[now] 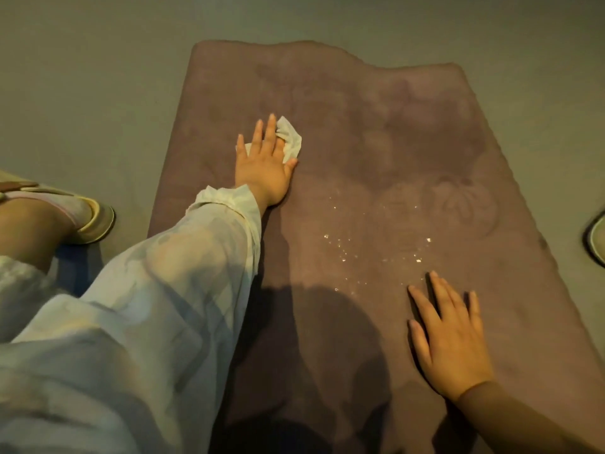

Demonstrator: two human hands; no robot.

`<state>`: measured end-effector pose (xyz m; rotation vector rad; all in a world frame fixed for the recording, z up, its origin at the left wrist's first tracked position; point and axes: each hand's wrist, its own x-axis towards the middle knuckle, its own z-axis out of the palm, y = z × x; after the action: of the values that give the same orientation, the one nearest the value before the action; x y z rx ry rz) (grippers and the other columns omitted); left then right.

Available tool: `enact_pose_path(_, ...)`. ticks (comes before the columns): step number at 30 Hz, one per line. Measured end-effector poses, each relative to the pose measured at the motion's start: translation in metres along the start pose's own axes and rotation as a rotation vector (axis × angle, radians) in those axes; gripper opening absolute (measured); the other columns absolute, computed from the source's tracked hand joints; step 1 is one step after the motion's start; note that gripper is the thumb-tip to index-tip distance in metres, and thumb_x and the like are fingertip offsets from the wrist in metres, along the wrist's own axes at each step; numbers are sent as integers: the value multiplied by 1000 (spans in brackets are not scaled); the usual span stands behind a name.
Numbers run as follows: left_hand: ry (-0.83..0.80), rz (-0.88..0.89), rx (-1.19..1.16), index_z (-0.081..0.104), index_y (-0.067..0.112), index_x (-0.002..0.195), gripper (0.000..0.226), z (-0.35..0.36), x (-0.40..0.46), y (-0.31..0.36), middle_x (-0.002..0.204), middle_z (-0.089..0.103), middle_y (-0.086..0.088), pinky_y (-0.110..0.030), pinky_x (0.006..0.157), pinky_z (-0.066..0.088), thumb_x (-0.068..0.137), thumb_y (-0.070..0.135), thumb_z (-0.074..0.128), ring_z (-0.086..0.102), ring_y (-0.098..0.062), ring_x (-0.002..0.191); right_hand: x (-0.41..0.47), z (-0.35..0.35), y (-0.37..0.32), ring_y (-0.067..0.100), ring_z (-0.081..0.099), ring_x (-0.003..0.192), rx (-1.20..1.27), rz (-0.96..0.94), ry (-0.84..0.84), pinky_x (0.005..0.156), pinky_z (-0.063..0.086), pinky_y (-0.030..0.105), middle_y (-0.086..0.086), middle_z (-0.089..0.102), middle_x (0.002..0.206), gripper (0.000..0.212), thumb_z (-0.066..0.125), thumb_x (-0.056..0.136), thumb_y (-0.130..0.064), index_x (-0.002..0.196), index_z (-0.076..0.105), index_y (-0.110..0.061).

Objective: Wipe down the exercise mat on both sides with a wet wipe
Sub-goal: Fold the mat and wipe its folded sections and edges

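Observation:
A purple-brown exercise mat (393, 132) lies flat on the floor, running from the bottom of the view to the top middle. My left hand (265, 162) reaches out over the mat's left side, fingers straight, pressing a crumpled white wet wipe (289, 139) against the surface. The wipe pokes out beyond my fingers to the right. My right hand (451, 339) rests flat on the mat's lower right part, fingers spread, holding nothing. Small glistening droplets (376, 244) lie on the mat between my two hands.
A grey-green floor (98, 77) surrounds the mat. My foot in a pale sandal (88, 217) stands on the floor just left of the mat. The rim of a dark rounded object (595, 237) shows at the right edge. My shadow falls on the mat's near end.

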<state>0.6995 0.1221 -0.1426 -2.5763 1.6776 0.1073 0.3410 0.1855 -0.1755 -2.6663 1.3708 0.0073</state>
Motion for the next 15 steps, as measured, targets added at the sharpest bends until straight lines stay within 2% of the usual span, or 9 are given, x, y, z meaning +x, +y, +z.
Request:
enact_pose_path(2,58,191,-41,24,6,147,50,-3,-1,-9,158,-4,-6,-43,115,1,101,27,28,-1,-27,145,0,2,0,36,45,125,0,-3,1,103,28,62,21,46,139,54,32,88,-36,127,58,-10)
enact_pose_path(4,8,351,-56,23,10,148,48,-2,-8,-18,158,4,-7,-39,115,3,102,22,30,7,-27,145,0,2,0,37,45,125,1,-5,10,103,28,62,21,46,139,54,32,88,-35,127,58,-9)
enact_pose_path(6,-52,409,-32,21,11,148,49,0,-16,-30,158,8,-7,-38,115,5,102,24,29,10,-27,145,-1,2,-1,38,46,125,7,-7,19,102,28,63,22,47,138,54,31,88,-35,126,58,-8)
enact_pose_path(11,-104,326,-8,12,9,150,53,1,-51,-72,158,9,-7,-37,115,5,102,28,28,9,-25,145,-2,1,-1,40,45,127,33,-3,9,106,25,62,22,45,140,57,29,88,-37,129,56,-8)
enact_pose_path(15,-118,194,-30,14,6,149,53,10,-108,-93,157,11,-11,-37,115,1,102,28,28,6,-26,145,-3,2,-3,39,40,130,31,-1,7,108,21,60,22,42,142,58,26,89,-38,130,54,-8)
